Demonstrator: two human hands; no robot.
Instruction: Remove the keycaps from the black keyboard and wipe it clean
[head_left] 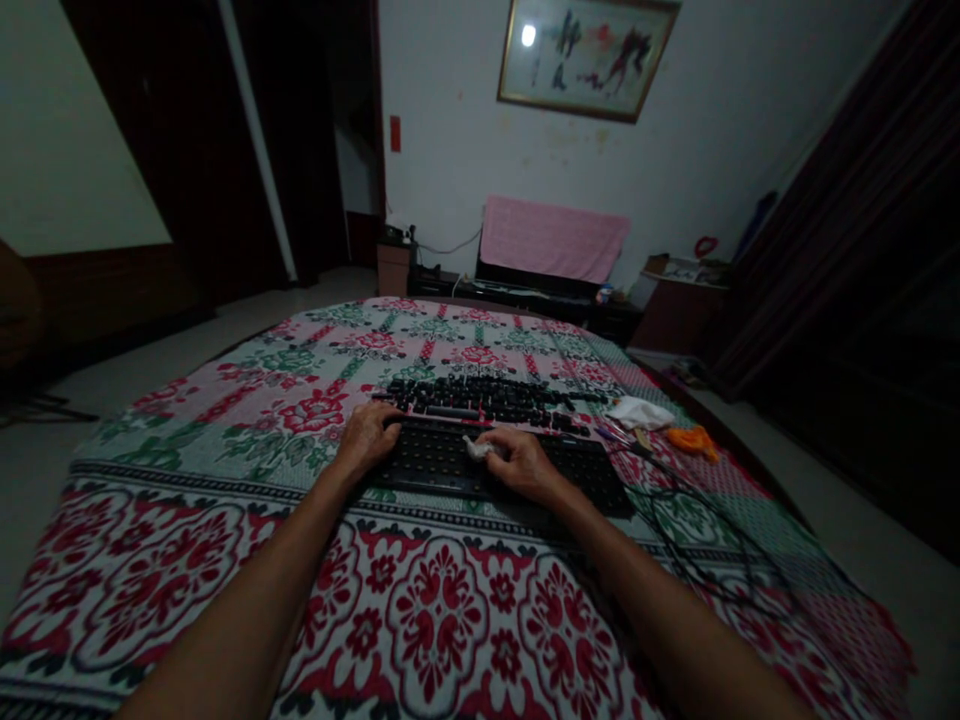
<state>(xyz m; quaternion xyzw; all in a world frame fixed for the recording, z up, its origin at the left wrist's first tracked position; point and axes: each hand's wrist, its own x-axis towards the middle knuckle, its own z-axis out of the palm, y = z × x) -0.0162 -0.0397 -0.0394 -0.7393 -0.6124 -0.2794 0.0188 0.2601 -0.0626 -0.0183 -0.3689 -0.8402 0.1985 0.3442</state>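
A black keyboard base (585,478) with its keycaps removed lies on the patterned bedspread (420,600). My left hand (366,436) rests on the base's left end, fingers curled over its edge. My right hand (521,462) is closed on a small white wad, a cloth or wipe (475,448), pressed against the middle of the base. Behind the base lie rows of loose black keycaps (487,396).
A white cloth (639,411), an orange item (694,440) and small tools (626,436) lie right of the keyboard. A black cable (701,545) loops over the bedspread at the right. A pink-covered unit (551,240) stands at the far wall.
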